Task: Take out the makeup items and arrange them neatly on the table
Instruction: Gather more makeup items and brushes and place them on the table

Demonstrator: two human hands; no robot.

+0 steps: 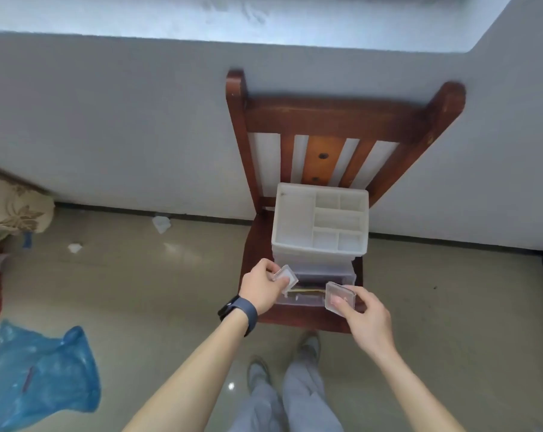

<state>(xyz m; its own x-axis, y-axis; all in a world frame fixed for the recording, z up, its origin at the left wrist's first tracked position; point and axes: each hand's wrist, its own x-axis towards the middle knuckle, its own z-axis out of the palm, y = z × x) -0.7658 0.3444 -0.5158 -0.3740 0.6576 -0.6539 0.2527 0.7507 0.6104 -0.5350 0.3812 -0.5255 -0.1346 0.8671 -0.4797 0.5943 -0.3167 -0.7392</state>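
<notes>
Makeup cases, clear plastic, flat: square case (285, 276) pinched by left hand (260, 288); rectangular case (340, 297), pink inside, pinched by right hand (368, 321). Between grips: open drawer (313, 283) of translucent organizer (295, 222), wooden chair (326, 116).

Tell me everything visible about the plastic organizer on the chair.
The organizer is a translucent whitish plastic box standing upright on the wooden chair seat, its back near the slats. Its open top is divided into one large compartment on the left and several smaller ones on the right, all seemingly empty. At the bottom a clear drawer is pulled out toward the person, with dark and yellowish items inside. Above its front corners the left hand holds a clear case and the right hand a second case.
</notes>
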